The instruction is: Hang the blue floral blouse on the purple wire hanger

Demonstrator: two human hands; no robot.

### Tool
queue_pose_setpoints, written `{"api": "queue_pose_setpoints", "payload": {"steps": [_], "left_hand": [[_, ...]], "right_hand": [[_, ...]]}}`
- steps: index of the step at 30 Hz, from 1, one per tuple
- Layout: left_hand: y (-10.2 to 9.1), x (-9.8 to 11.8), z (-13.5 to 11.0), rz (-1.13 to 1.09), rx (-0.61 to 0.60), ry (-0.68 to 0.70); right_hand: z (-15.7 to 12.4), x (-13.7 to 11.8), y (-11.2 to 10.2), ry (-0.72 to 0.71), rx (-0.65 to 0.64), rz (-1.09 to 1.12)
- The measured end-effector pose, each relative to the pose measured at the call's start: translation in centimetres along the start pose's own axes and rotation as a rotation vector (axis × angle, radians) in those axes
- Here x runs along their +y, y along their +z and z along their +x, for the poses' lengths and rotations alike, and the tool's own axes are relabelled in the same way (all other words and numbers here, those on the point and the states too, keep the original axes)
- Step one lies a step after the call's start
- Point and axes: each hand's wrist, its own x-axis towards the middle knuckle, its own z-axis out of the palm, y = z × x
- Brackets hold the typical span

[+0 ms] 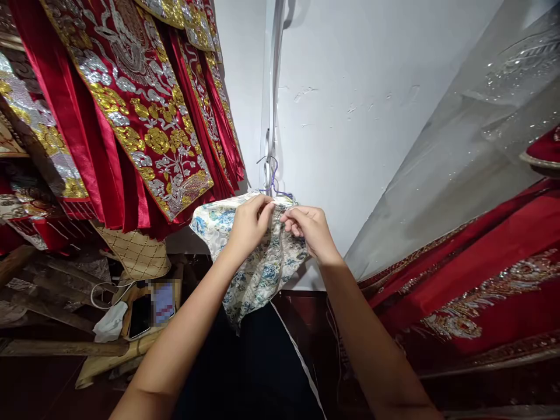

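A white floral shirt (pixel 262 280) with blue blossoms hangs against the wall on a thin purple hanger (pixel 275 175). My left hand (pixel 250 223) is closed at its upper edge, thumb and fingers pinching the cloth just left of the middle. Beside it, my right hand (pixel 310 226) is closed too, thumb against forefinger at the gathered strip down the shirt's front. Whatever small part lies between those right fingertips is too small to make out. The lower end of the shirt drapes over dark clothing at my lap.
Red costumes with gold and silver sequins (pixel 153 116) hang at left. A wooden stool (pixel 144 344) below holds phones (pixel 140 315), a cable and white tissue (pixel 110 322). Sheer fabric (pixel 406 198) and red embroidered cloth (pixel 490 280) fill the right. A pale strap (pixel 270 76) runs down the wall.
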Motion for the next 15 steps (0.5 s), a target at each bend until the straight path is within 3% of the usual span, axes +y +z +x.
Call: {"api": "queue_pose_setpoints", "payload": {"steps": [4,12,15], "left_hand": [[0.5,0.0,-0.8,0.048,0.036,0.020],[0.7,0.2,-1.8,0.048,0.041,-0.077],[0.7,0.1,-1.8,0.027,0.024,-0.072]], "right_hand": [[-0.4,2.3,0.5,0.124,-0.008,0.180],[-1.4,4.7,2.9,0.101,0.119,0.296],[-1.0,5.3,3.4,0.107,0.113,0.374]]}}
